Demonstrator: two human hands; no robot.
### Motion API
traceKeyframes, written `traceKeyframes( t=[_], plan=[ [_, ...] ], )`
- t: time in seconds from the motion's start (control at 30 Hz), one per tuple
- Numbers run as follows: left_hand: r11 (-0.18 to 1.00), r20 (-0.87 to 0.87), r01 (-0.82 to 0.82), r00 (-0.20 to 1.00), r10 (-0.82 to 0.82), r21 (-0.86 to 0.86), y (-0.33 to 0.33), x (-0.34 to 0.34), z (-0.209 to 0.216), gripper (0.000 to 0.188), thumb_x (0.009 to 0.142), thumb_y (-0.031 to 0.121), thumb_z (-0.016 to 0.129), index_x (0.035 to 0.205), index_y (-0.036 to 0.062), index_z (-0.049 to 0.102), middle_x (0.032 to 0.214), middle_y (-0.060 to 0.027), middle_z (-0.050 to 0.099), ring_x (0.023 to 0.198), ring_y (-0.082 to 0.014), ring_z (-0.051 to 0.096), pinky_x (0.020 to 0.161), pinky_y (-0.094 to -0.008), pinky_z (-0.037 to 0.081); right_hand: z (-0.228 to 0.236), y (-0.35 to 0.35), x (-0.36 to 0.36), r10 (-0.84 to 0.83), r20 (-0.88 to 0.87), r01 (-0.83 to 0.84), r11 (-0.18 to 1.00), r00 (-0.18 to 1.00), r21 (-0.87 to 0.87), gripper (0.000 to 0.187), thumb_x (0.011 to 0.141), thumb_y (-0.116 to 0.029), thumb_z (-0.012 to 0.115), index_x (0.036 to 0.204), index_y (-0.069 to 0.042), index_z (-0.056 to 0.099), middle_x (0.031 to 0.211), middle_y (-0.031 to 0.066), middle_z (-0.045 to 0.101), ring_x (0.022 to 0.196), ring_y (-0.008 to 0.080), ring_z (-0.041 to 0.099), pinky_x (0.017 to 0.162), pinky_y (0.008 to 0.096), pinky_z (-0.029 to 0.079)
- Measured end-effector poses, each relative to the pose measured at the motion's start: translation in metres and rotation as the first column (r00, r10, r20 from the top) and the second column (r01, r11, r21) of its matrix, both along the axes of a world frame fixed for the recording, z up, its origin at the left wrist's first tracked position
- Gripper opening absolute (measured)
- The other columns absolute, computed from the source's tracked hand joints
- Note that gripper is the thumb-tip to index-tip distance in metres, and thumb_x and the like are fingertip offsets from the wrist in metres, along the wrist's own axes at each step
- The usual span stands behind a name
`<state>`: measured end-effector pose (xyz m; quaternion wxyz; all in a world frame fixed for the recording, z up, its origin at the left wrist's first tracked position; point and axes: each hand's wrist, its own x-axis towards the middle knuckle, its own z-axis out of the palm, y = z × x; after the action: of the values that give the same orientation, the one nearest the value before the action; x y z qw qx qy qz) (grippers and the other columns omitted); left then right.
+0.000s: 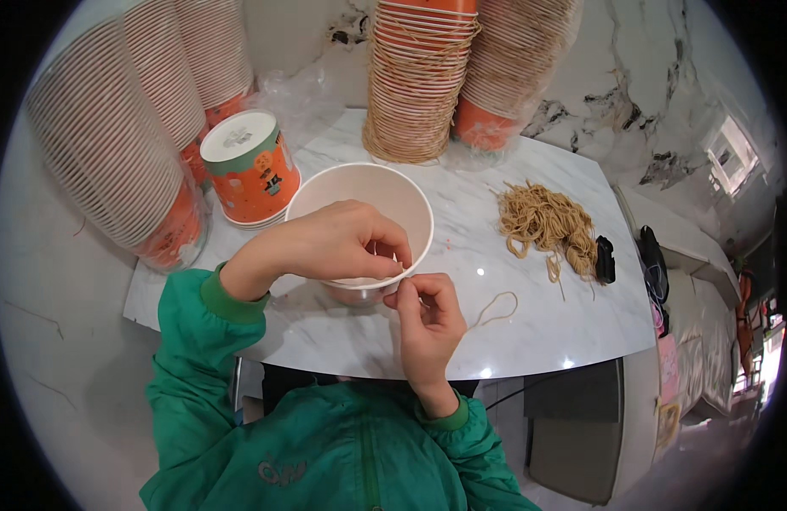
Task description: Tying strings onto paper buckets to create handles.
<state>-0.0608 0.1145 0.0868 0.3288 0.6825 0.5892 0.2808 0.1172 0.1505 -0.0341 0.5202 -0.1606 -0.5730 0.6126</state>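
An open paper bucket (364,186), white inside, stands upright at the front of the marble-patterned table. My left hand (338,243) reaches over its mouth, thumb and fingers pinched together just inside the near right rim; what lies between them is too small to make out. Just outside that same stretch of rim, my right hand (432,328) is closed in a pinch, on a thin tan string. A loop of this string (514,298) trails onto the table to the right of the hand. My fingers hide the spot where the string meets the bucket.
A loose heap of tan strings (547,223) lies at the right, beside a black object (606,260). Behind the bucket rises a stack of buckets with strings (417,85). Wrapped bucket stacks (104,128) stand at the left, near an upside-down orange bucket (255,179).
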Motion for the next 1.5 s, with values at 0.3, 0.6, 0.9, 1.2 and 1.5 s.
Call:
traceKeyframes(
  t=[0.3,0.6,0.9,1.2,1.5],
  plan=[
    [0.972,-0.150,-0.182,0.967,0.204,0.147,-0.016,0.010,0.006,0.015,0.085,0.015,0.064,0.089,0.0038,0.073,0.080,-0.0090,0.071,0.070,-0.0263,0.067,0.063,-0.0380,0.050,0.008,0.005,0.009,0.164,0.061,-0.154,0.977,0.985,-0.146,0.014,0.106,-0.007,0.058,0.113,0.005,0.063,0.092,0.0105,0.070,0.080,0.0158,0.071,0.073,0.0285,0.058],
    [0.582,-0.013,-0.454,0.781,0.624,0.674,-0.101,0.077,-0.037,0.020,0.077,-0.006,0.074,0.095,0.0035,0.071,0.078,-0.0098,0.062,0.065,-0.0275,0.063,0.055,-0.0372,0.049,0.010,0.003,0.030,0.611,0.229,-0.500,0.769,0.758,-0.397,0.019,0.102,-0.003,0.062,0.120,0.004,0.067,0.093,0.0112,0.076,0.074,0.0152,0.071,0.064,0.0275,0.057],
    [0.413,0.171,-0.648,0.644,0.746,0.640,-0.090,0.099,-0.106,0.023,0.081,-0.008,0.072,0.103,0.0010,0.073,0.084,-0.0095,0.067,0.066,-0.0259,0.067,0.057,-0.0351,0.052,-0.003,-0.014,0.019,0.495,0.086,-0.465,0.854,0.865,-0.235,0.024,0.101,-0.003,0.066,0.124,0.003,0.068,0.115,0.0055,0.063,0.087,0.0097,0.064,0.054,0.0202,0.048],
    [0.515,0.441,-0.751,0.659,0.609,0.413,-0.085,0.086,-0.100,0.019,0.092,-0.002,0.067,0.110,0.0000,0.071,0.088,-0.0031,0.063,0.069,-0.0079,0.057,0.058,-0.0251,0.045,0.002,-0.013,0.028,0.458,0.135,-0.416,0.873,0.878,-0.256,0.011,0.102,-0.002,0.065,0.112,0.001,0.067,0.113,0.0034,0.061,0.088,0.0082,0.063,0.054,0.0199,0.048],
    [0.618,0.550,-0.747,0.632,0.546,0.245,-0.076,0.083,-0.092,0.012,0.090,-0.001,0.072,0.102,0.0012,0.070,0.088,0.0027,0.059,0.073,-0.0023,0.049,0.063,-0.0207,0.040,-0.001,-0.018,0.015,0.375,0.257,-0.360,0.927,0.891,-0.106,0.007,0.099,0.000,0.066,0.105,0.000,0.064,0.102,0.0007,0.059,0.084,0.0069,0.061,0.061,0.0192,0.048]
  ],
)
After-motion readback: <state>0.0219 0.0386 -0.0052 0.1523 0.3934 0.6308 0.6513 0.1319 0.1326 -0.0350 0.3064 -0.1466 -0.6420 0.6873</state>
